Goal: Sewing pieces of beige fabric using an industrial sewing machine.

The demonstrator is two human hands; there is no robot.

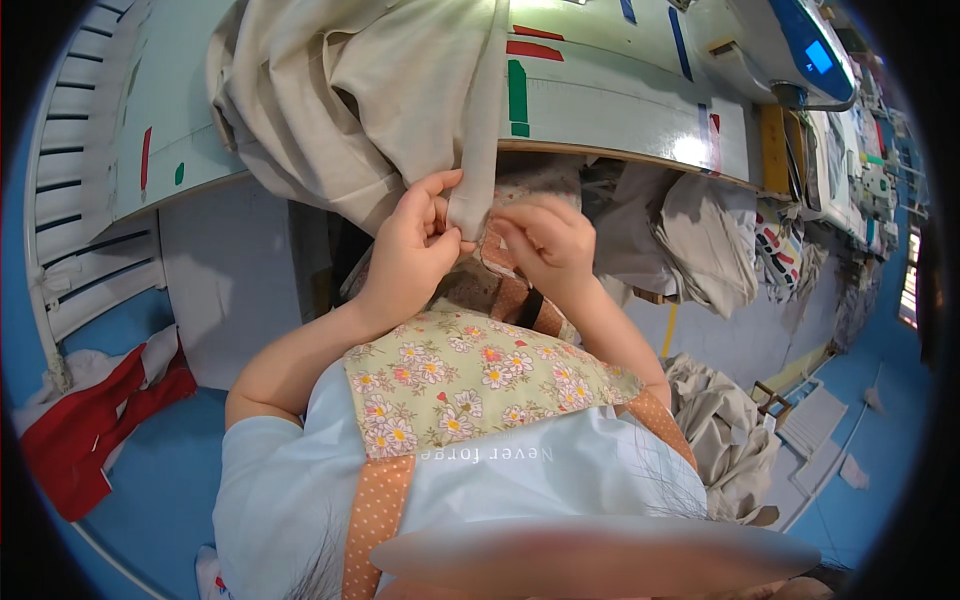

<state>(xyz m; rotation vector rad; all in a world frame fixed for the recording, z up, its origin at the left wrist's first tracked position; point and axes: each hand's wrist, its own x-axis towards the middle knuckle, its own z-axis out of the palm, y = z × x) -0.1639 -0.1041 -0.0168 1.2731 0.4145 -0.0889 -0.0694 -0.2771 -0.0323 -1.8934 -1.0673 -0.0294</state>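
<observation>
A large piece of beige cloth (330,110) lies in folds over the table's near edge. One long folded strip of it (480,150) hangs down between my hands. My left hand (420,235) is closed on the lower end of this strip, thumb and fingers pinching its left side. At the strip's right edge, my right hand (548,240) has its fingers curled together in a pinch. Whether a bit of the cloth or something smaller sits between those fingertips is hidden.
The pale green sewing table (590,110) bears red, green and blue tape marks. A sewing machine (800,50) with a lit panel stands at its right. Beige cloth heaps (715,430) lie low at right, red and white cloth (110,430) at left, beside a white slatted rack (60,190).
</observation>
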